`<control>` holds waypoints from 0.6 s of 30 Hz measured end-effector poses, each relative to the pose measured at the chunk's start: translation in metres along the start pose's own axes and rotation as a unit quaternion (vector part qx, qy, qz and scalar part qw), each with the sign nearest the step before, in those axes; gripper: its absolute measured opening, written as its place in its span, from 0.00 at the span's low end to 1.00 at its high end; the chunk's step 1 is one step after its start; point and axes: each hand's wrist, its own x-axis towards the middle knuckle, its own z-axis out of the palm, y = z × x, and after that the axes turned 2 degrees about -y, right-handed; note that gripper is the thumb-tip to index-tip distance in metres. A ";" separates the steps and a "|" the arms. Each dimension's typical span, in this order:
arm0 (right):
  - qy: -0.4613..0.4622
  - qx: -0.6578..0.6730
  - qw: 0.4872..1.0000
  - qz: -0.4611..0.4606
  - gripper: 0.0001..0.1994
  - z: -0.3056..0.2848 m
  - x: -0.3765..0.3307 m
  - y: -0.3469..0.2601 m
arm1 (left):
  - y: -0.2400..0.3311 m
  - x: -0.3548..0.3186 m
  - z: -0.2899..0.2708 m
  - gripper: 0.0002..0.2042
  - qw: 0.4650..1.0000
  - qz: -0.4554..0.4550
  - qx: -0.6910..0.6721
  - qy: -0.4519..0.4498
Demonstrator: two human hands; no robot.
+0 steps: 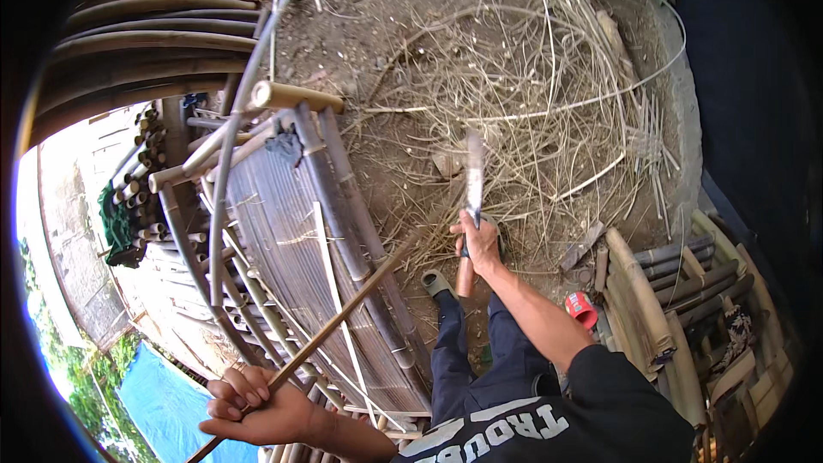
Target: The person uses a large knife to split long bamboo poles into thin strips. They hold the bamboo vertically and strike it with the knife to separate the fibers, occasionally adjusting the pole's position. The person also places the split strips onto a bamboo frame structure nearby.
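My left hand is closed around a long, thin bamboo strip. The strip slants up and to the right, its far end stopping short of my other hand. In my right hand is a large knife, gripped by its wooden handle, with the blade pointing away from me. The blade is slightly blurred and stands over the littered ground, apart from the strip. A slatted bamboo bench lies just left of my legs, and the strip crosses above it.
Thin bamboo shavings cover the ground ahead. Dark bamboo poles are stacked far left, with more cut poles below them. A red can and bamboo pieces lie on the right. A blue tarp shows at lower left.
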 end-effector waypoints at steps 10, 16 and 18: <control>-0.037 0.185 0.981 -0.051 0.08 0.053 -0.125 -0.085 | 0.143 -0.121 -0.202 0.22 0.909 -0.314 -0.026 0.273; -0.133 0.066 0.976 -0.158 0.09 0.108 -0.240 -0.081 | 0.200 -0.139 -0.199 0.29 0.754 -0.187 0.454 -0.436; -0.172 0.037 0.966 -0.187 0.09 0.127 -0.294 -0.072 | 0.197 -0.104 -0.189 0.32 0.718 -0.061 0.554 -0.416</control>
